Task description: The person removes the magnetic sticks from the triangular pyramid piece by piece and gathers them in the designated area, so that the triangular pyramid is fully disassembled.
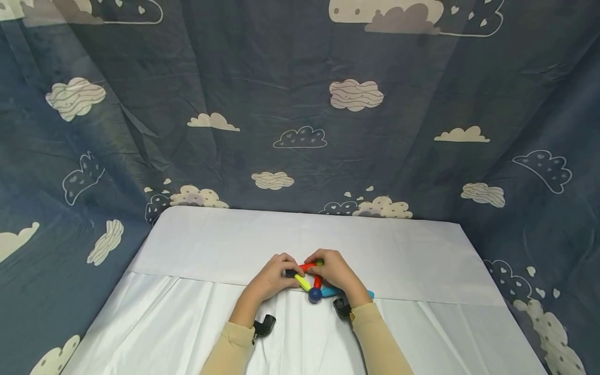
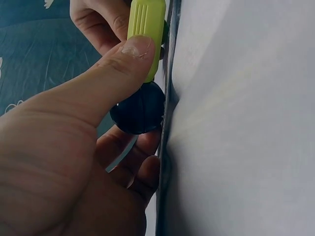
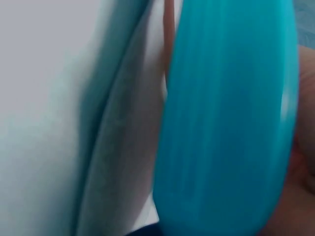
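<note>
Both hands work on a toy frame of coloured magnetic building sticks and balls on the white cloth. My left hand [image 1: 273, 275] grips a dark blue ball [image 2: 139, 109] at one corner, its thumb lying on the yellow-green stick [image 2: 146, 19]. My right hand [image 1: 335, 270] pinches a green piece, apparently a ball [image 1: 320, 262], at the far corner. Between the hands runs a red stick [image 1: 307, 267]. Another red stick [image 1: 318, 282], the yellow-green stick and a light blue stick [image 1: 332, 291] meet at the near blue ball [image 1: 315, 296]. In the right wrist view a light blue stick [image 3: 226, 118] hides most of the hand.
White cloth [image 1: 187, 312] covers the table, with a seam across it and several creases. Dark blue fabric with a cloud pattern [image 1: 290, 78] hangs behind and at both sides. A blue tip [image 1: 371, 294] shows past the right wrist. Each wrist wears a black camera [image 1: 265, 326].
</note>
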The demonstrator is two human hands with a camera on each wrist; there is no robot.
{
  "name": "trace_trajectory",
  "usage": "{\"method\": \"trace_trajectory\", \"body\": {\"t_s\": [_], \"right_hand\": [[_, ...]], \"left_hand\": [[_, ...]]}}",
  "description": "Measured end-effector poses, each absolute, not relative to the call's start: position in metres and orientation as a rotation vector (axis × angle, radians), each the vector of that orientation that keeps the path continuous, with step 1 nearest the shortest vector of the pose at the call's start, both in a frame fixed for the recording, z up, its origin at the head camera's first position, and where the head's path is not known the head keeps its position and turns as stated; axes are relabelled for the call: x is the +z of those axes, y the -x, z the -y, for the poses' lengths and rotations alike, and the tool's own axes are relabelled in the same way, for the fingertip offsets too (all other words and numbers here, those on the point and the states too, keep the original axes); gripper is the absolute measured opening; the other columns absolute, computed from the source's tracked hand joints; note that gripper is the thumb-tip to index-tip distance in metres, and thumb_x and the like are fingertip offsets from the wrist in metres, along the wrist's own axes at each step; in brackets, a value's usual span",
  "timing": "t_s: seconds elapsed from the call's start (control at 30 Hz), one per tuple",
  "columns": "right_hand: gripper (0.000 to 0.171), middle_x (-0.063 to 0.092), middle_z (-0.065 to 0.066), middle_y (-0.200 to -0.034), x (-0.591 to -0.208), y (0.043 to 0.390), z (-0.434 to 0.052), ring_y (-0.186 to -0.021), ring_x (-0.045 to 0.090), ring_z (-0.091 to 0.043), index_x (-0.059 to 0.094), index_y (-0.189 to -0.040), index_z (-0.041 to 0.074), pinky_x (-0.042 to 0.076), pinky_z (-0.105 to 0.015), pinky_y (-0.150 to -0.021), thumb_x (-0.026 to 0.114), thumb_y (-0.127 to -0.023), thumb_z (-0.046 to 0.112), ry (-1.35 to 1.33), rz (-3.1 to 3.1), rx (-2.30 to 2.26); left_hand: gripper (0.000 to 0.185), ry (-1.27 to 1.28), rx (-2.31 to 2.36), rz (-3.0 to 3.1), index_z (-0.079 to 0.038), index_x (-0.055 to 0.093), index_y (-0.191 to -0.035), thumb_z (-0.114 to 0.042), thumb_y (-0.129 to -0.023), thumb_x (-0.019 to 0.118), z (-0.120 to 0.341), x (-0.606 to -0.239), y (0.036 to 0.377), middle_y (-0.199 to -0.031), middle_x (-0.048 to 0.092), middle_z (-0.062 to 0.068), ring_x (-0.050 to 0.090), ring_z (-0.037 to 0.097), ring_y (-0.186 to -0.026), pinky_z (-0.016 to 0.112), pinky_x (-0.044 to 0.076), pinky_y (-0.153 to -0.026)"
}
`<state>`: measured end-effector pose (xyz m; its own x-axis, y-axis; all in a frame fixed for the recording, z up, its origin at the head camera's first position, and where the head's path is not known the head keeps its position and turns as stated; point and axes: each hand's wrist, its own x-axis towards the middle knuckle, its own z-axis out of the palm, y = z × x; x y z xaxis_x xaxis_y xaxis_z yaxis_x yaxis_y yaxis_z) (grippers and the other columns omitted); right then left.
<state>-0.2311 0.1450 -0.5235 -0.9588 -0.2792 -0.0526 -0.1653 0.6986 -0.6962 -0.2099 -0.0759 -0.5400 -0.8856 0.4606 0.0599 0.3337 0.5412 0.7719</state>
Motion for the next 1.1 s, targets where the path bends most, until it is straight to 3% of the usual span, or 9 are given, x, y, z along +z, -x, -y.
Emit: {"method": "trace_trajectory", "body": {"t_s": [0.43, 0.67, 0.83, 1.1], "right_hand": [[0.011, 0.078, 0.0, -0.106, -0.525, 0.234, -0.143, -0.094, 0.063, -0.016, 0.083, -0.104, 0.018, 0.056, -0.046, -0.099, 0.083, -0.092, 0.016, 0.377, -2.751, -1.118], [0.011, 0.078, -0.005, -0.109, -0.527, 0.238, -0.144, -0.094, 0.063, -0.019, 0.082, -0.104, 0.014, 0.059, -0.04, -0.089, 0.082, -0.093, 0.015, 0.328, -2.781, -1.109], [0.012, 0.078, -0.005, -0.11, -0.528, 0.244, -0.146, -0.098, 0.064, -0.02, 0.082, -0.106, 0.014, 0.057, -0.047, -0.101, 0.082, -0.094, 0.016, 0.318, -2.781, -1.083], [0.018, 0.077, -0.007, -0.119, -0.52, 0.252, -0.149, -0.101, 0.064, -0.022, 0.081, -0.112, 0.015, 0.057, -0.046, -0.101, 0.081, -0.094, 0.017, 0.305, -2.773, -1.036]], "left_hand": [[0.012, -0.654, 1.271, -2.608, -0.026, 0.08, -0.102, -0.028, -0.091, 0.084, 0.078, -0.539, 0.21, -0.114, 0.063, -0.005, 0.055, 0.017, -0.112, 0.043, 0.049, -0.099], [0.013, -0.615, 1.244, -2.624, -0.03, 0.078, -0.1, -0.029, -0.09, 0.086, 0.077, -0.541, 0.209, -0.11, 0.063, -0.007, 0.054, 0.013, -0.106, 0.036, 0.047, -0.094], [0.013, -0.641, 1.223, -2.653, -0.03, 0.078, -0.1, -0.03, -0.09, 0.086, 0.076, -0.541, 0.208, -0.111, 0.066, -0.007, 0.054, 0.014, -0.107, 0.038, 0.048, -0.096], [0.014, -0.65, 1.165, -2.728, -0.03, 0.077, -0.103, -0.035, -0.092, 0.083, 0.072, -0.543, 0.209, -0.11, 0.069, -0.008, 0.056, 0.014, -0.107, 0.041, 0.05, -0.101]]}}
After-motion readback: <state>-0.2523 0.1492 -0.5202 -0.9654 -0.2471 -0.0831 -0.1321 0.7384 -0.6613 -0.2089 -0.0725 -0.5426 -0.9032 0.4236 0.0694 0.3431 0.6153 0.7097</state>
